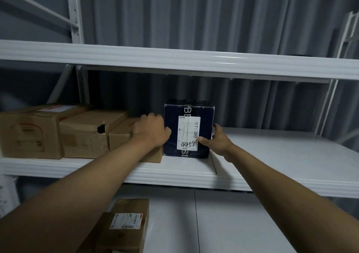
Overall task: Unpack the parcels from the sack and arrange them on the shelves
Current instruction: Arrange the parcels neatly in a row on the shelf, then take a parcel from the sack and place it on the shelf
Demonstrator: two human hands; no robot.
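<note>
Navy parcel (188,130) with white label (188,133); brown cartons (81,134); white shelf (174,172).

Dark blue box (187,130): white label (188,132) bears handwritten "44558", printed "450" near top right, QR code. Vertical band on box: letters "B", "S" legible; rest obscured. Other labels unreadable.
</note>
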